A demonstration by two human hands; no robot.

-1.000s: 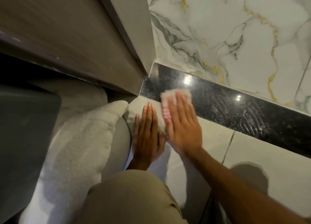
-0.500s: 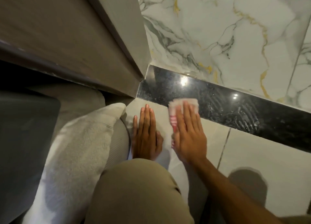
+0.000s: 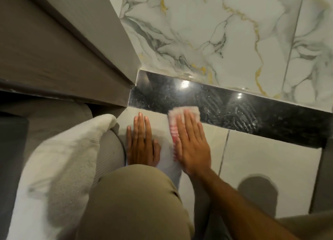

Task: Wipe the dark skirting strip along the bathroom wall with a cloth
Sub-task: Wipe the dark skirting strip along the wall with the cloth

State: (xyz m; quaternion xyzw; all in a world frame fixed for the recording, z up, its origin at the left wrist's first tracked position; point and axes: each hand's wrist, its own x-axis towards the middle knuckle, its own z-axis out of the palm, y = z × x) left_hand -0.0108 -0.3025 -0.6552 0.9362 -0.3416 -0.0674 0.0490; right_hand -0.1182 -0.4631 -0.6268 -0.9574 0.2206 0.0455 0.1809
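The dark polished skirting strip runs along the foot of the marble wall, from the door frame corner off to the right, with smeared wipe marks on it. My right hand lies flat on a white cloth with red stripes, pressing its top edge against the strip's lower part. My left hand rests flat on the floor tile just left of the cloth, fingers together, holding nothing. Most of the cloth is hidden under my right palm.
A white marble wall with gold veins rises above the strip. A brown door frame meets it at the left. A white towel lies on the floor at left. My knee in khaki trousers fills the bottom centre.
My right hand has slid the cloth to the right along the skirting strip, away from the door frame corner. The left hand has stayed planted on the tile.
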